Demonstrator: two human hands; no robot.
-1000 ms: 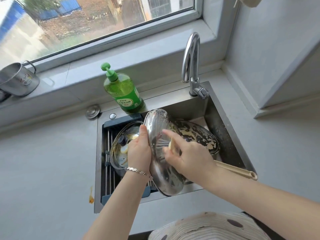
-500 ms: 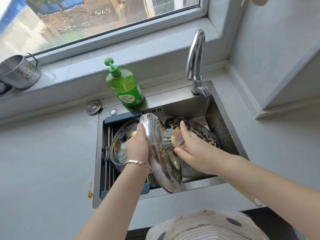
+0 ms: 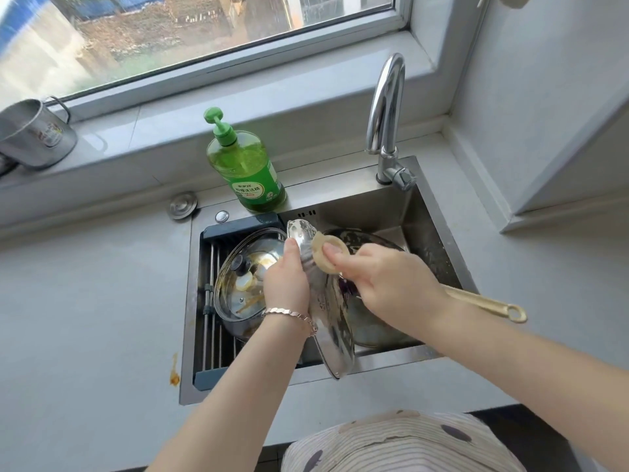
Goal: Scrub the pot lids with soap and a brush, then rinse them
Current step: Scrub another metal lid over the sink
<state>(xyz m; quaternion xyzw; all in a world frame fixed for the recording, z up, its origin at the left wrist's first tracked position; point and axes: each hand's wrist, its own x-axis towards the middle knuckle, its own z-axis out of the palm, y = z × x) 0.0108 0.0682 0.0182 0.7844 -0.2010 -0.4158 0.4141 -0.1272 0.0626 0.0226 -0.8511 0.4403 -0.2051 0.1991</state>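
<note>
Scrubbing: right hand (image 3: 391, 284) grips brush (image 3: 321, 259); keep bristles flat on steel lid (image 3: 335, 321).
Bracing: left hand (image 3: 286, 284) clamps rim opposite right hand; hold steady.

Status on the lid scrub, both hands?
Left hand grips steel lid, tilted on edge over sink. Right hand holds brush against it. Glass lid, on pot, close beside left hand, not blocking.

Left hand (image 3: 286, 287) grips lid (image 3: 335, 321); right hand (image 3: 391, 284) holds brush (image 3: 317, 248) against it.
</note>
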